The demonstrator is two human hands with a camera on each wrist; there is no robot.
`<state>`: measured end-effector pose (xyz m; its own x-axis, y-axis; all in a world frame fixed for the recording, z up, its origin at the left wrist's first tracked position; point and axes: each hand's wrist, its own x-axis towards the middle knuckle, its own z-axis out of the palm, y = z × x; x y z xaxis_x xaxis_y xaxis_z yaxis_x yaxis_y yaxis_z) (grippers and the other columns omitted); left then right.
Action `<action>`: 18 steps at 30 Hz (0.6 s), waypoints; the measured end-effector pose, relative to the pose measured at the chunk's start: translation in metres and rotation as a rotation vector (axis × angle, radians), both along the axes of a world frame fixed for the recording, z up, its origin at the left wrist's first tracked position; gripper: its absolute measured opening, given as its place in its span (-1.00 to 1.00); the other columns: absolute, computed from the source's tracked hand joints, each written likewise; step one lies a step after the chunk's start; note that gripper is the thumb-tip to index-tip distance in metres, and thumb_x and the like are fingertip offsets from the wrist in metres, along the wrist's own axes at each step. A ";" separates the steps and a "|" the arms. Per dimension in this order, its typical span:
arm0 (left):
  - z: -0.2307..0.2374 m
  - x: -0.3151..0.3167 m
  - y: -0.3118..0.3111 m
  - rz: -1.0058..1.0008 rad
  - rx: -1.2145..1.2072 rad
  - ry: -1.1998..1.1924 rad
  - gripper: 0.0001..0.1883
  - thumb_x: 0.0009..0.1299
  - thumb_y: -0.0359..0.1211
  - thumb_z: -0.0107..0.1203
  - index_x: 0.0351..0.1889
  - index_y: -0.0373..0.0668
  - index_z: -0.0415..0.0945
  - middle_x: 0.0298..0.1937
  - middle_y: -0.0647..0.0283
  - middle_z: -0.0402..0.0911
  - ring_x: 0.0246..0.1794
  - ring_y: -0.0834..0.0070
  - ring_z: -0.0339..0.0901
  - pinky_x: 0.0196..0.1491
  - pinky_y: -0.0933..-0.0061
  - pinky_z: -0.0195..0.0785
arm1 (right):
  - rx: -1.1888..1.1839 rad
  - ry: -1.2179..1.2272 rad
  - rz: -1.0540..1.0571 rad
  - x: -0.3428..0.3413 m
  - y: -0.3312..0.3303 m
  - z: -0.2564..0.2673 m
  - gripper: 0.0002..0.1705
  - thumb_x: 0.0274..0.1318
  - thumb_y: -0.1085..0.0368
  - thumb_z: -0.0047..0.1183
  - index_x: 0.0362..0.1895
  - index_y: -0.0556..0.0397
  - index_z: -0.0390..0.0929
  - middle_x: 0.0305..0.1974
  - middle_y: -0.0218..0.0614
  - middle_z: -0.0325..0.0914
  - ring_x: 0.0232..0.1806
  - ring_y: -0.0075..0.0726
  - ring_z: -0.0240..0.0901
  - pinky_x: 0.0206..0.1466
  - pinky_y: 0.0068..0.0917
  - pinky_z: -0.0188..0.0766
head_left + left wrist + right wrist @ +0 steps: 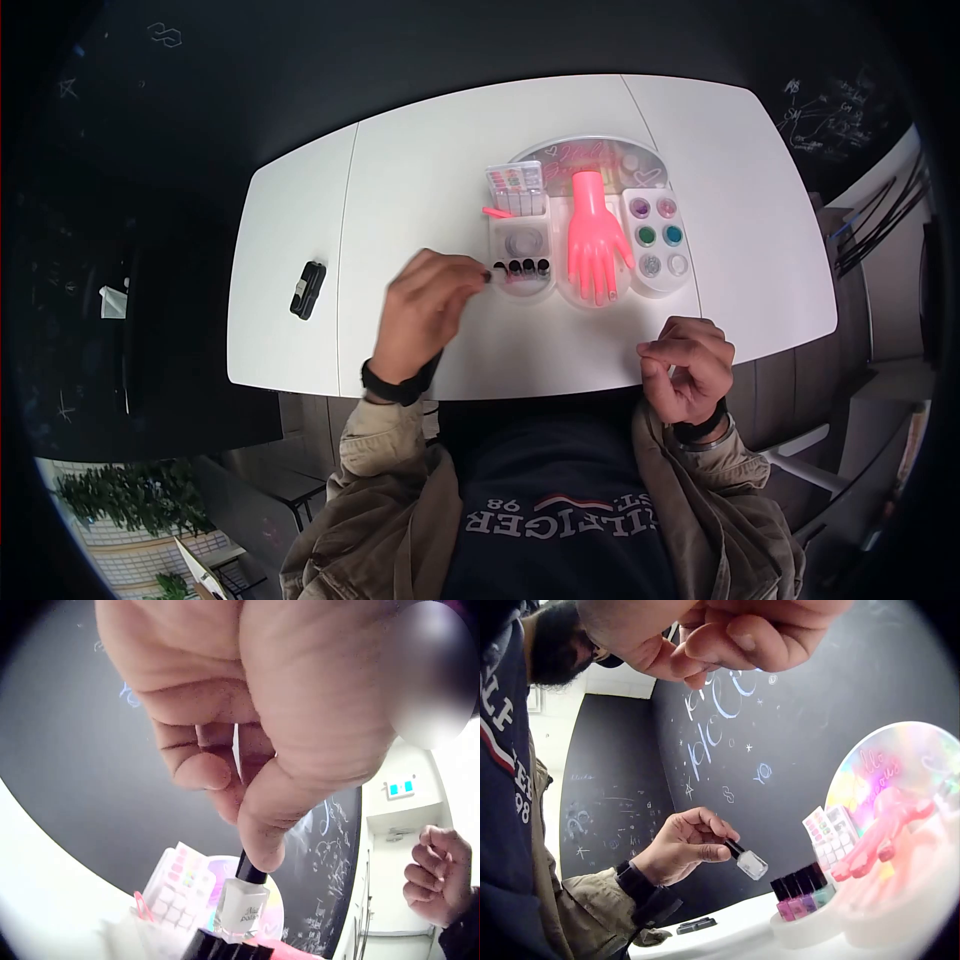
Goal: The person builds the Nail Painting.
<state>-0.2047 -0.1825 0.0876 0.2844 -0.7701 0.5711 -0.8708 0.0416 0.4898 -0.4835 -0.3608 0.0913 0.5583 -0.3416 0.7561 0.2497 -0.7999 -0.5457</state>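
Note:
My left hand [425,305] holds a nail polish bottle [752,865] by its black cap, pinched between thumb and fingers. The bottle is clear with whitish contents and tilts, bottom toward the tray, in the right wrist view. Just beyond it, several nail polish bottles [802,891] with black caps stand in a row at the front of the white tray [523,295]. Over the table's near edge, my right hand [690,370] has its fingers loosely curled, and nothing shows in them. A pink model hand [597,235] lies palm down in the middle of the set, fingers toward me.
Pots of colored glitter [648,236] fill the set's right side. A nail-tip case [515,190] leans at the back left, with a pink stick [496,212] below it. Behind stands a rounded iridescent board [555,155]. A black case [308,290] lies on the left of the white table [420,180].

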 end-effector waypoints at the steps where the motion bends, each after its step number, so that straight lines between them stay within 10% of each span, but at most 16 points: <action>1: -0.006 -0.005 -0.005 -0.027 0.017 -0.001 -0.77 0.25 -0.64 0.45 -0.18 -0.21 0.72 -0.13 0.23 0.82 -0.17 0.27 0.74 -0.18 0.32 0.63 | 0.001 0.002 -0.003 -0.001 0.000 -0.001 -0.89 0.06 0.49 0.34 -0.29 0.09 0.76 -0.65 -0.50 0.47 -0.63 -0.40 0.41 -0.40 -0.46 0.32; 18: -0.041 -0.019 -0.031 -0.049 0.164 -0.063 -0.79 0.29 -0.58 0.42 -0.14 -0.21 0.70 -0.14 0.23 0.82 -0.16 0.21 0.74 -0.12 0.24 0.67 | -0.011 -0.031 0.041 0.000 -0.006 0.000 -0.91 0.09 0.51 0.33 -0.27 0.14 0.74 -0.62 -0.48 0.49 -0.67 -0.47 0.37 -0.51 -0.49 0.25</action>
<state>-0.2238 -0.2133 0.0465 0.2116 -0.8665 0.4522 -0.8990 0.0090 0.4379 -0.4835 -0.3669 0.0915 0.5480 -0.3106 0.7767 0.2987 -0.7946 -0.5285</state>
